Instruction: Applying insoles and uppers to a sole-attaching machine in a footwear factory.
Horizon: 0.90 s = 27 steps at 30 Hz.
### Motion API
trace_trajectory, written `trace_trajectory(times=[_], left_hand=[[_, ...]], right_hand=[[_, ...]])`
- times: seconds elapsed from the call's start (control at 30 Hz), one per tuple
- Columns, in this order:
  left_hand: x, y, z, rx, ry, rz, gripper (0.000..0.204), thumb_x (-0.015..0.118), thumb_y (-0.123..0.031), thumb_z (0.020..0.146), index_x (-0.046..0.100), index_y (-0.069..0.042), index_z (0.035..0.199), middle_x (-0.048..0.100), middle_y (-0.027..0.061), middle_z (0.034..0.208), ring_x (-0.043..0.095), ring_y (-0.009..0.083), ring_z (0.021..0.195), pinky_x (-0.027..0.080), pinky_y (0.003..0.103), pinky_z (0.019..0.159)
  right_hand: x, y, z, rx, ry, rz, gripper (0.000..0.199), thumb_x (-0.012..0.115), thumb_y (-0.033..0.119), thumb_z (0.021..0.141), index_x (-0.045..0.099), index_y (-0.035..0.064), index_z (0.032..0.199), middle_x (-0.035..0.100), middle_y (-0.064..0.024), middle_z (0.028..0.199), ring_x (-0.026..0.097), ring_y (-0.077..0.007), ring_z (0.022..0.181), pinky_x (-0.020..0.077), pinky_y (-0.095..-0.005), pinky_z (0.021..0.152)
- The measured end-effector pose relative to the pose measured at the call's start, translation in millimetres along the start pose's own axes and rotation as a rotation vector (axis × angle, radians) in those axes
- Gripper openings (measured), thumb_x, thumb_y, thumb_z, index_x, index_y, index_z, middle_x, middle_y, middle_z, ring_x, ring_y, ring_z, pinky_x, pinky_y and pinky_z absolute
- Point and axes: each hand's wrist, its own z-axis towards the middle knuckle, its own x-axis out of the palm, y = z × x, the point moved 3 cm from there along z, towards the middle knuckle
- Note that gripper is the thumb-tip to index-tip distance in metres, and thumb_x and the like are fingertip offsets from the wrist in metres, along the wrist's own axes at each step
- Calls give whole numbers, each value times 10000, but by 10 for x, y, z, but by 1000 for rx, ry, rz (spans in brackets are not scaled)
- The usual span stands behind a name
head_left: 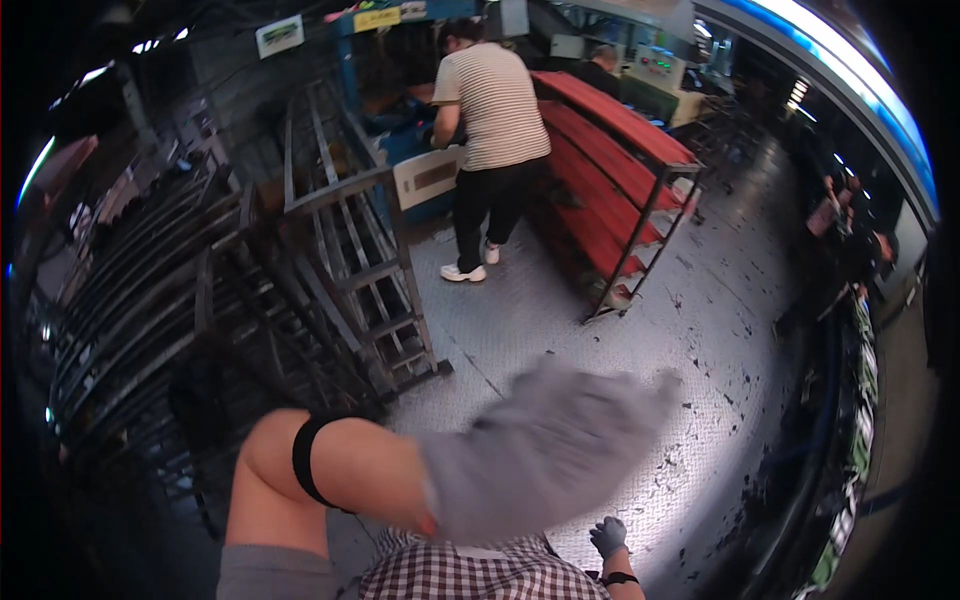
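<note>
My left arm (375, 462) is bent across the lower middle, with a black band round it. A grey glove (545, 455) covers my left hand, which is large, near and smeared by motion. Its fingers cannot be made out, nor whether anything is in them. Low at the bottom, right of my checkered garment (470, 578), is my right hand (608, 538) in a grey glove. Its fingers look curled in, and nothing shows in them. A dark band (620, 578) circles that wrist. Both hands are over the metal floor, apart from the racks.
Dark metal frames (345, 230) are stacked at the left. Beyond, a person in a striped shirt (498, 105) stands at a blue workstation, beside a rack with red shelves (615, 150). Others are farther back and at the right. Dark scraps litter the patterned metal floor (690, 330).
</note>
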Motion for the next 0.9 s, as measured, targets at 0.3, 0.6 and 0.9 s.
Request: trace_trajectory(times=[0.3,0.6,0.9], left_hand=[[517,53,1167,-538,-229,-357,421,504,-107,999,559,10,1400,627,116,1164,609,199,1011,508,361,867],[1518,4022,-891,-1110,-413,-169,389,556,-222,1043,627,-25,1371,680,120,1321,621,170,1230,446,302,1072],[2388,4748,-1006,-1508,118,-136,302,580,-159,1021,696,2,1249,748,88,1140,668,125,1033,511,292,907]], right_hand=[[793,1131,378,-134,-161,-291,374,553,337,1049,552,87,1327,654,-117,1123,648,-253,908,541,-407,820],[1121,1882,1010,-38,-267,-222,290,559,226,974,533,155,1253,627,-98,964,637,-258,711,485,-401,558],[3132,3403,2211,-326,77,-645,159,490,169,941,576,64,858,554,-40,735,512,-133,542,418,-285,448]])
